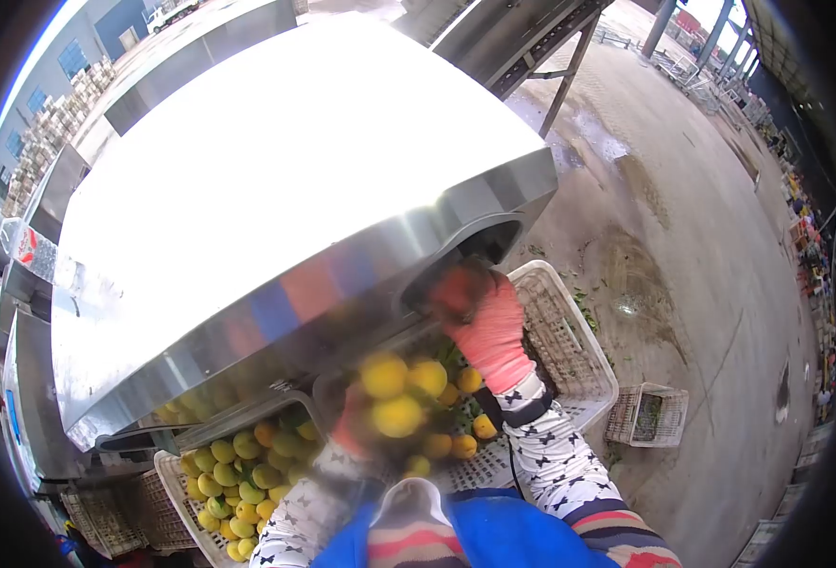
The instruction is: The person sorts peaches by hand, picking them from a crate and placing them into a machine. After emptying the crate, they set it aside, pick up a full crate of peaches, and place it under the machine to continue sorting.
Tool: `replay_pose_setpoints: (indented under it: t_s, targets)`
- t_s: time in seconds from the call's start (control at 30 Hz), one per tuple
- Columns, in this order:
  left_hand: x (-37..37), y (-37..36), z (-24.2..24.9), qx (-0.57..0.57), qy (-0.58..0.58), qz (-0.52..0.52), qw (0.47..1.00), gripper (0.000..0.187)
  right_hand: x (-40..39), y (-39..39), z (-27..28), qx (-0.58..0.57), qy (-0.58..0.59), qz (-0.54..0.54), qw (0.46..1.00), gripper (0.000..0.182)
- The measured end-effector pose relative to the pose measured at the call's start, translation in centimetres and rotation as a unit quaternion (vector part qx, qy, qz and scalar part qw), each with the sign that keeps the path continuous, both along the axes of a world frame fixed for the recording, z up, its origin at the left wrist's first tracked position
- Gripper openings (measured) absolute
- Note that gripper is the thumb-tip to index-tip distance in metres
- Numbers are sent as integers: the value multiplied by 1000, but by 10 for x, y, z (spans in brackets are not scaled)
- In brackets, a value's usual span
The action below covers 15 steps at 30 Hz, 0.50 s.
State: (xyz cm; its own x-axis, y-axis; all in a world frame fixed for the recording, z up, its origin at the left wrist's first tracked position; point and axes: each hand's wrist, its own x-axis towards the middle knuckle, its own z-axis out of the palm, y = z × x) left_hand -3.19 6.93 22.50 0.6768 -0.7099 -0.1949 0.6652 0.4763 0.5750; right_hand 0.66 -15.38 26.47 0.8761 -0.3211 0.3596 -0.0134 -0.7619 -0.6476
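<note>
My gloved right hand (482,322) reaches up at the machine's chute (480,248), grip unclear through blur. Left hand (352,421) probably cups yellow fruit (397,415) over the crate (579,364). Round, firm, bruisable; cradle underneath.

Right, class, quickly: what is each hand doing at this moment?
Left hand: blurred, low among the yellow fruit; grip cannot be told.
Right hand: gloved, raised at the machine's chute opening; open or closed cannot be told.

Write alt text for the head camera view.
A right hand in a pink glove reaches into a steel machine's outlet above a white crate of yellow fruit. The left hand is blurred among them.
</note>
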Motion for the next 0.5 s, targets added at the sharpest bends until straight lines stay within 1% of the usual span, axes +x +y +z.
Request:
replay_pose_setpoints:
  t_s: [0.07,0.13,0.2,0.27,0.3,0.33,0.37,0.4,0.43,0.47,0.5]
  targets:
    - [3,5,20,7,2,-17,1000,100,0,2,-15,39,-29,-16,999,57]
    - [13,6,27,26,16,-22,999,99,0,9,-9,-26,-33,-87,995,46]
    - [13,5,24,45,52,2,998,99,38,10,-6,-194,-22,-34,980,38]
    - [7,0,20,36,79,25,996,99,52,7,-13,-171,-67,21,983,32]
    - [11,-1,16,41,56,25,997,99,59,1,-8,-72,-137,47,987,30]
    - [14,-2,12,46,33,25,998,99,46,-5,0,17,-105,87,991,35]
    - [15,0,5,72,-12,10,997,99,32,-9,11,111,-73,119,984,40]
    - [17,-1,5,96,-32,-4,995,98,18,-14,22,200,-42,137,969,45]
    - [20,-2,6,119,-52,-18,991,98,-7,-15,27,261,17,164,951,50]
    - [23,-6,14,142,-45,-32,988,98,-24,-14,28,319,76,188,926,56]
    - [23,-11,19,128,-31,-23,991,98,-33,-14,26,292,85,225,926,61]
